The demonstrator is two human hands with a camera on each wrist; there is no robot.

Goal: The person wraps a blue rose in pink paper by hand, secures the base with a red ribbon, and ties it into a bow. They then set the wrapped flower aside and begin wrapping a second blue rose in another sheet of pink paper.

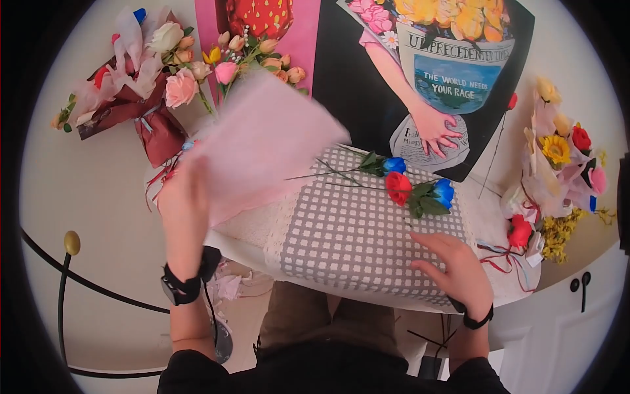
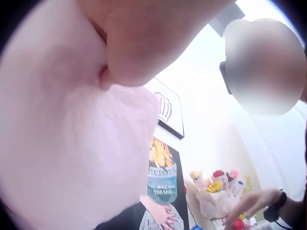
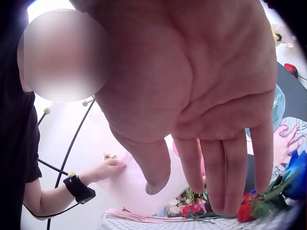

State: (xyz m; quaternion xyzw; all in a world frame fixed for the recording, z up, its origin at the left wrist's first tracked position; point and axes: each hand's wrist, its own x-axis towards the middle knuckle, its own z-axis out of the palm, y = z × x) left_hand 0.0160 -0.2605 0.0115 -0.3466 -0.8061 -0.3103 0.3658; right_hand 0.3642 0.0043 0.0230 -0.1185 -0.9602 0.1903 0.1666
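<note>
My left hand (image 1: pixel 186 217) pinches the edge of a pale pink sheet (image 1: pixel 272 134), raised and blurred at the left of the table; the left wrist view shows the sheet (image 2: pixel 81 158) hanging from the fingers. More pink sheet lies under it on the table's left part. My right hand (image 1: pixel 453 266) hovers with fingers extended over the grey checked cloth (image 1: pixel 341 230), holding nothing; its palm (image 3: pixel 216 86) fills the right wrist view. Beyond it on the cloth lie a red rose (image 1: pixel 398 188) and two blue roses (image 1: pixel 444 192) (image 1: pixel 394 165), with stems pointing left.
A wrapped bouquet (image 1: pixel 157 125) stands at the back left, and another bouquet (image 1: pixel 558 157) at the right. Two posters (image 1: pixel 367 98) stand behind the table. Red and blue ribbons (image 1: pixel 505 256) lie at the table's right end. A black metal rail (image 1: pixel 118 292) curves at the left.
</note>
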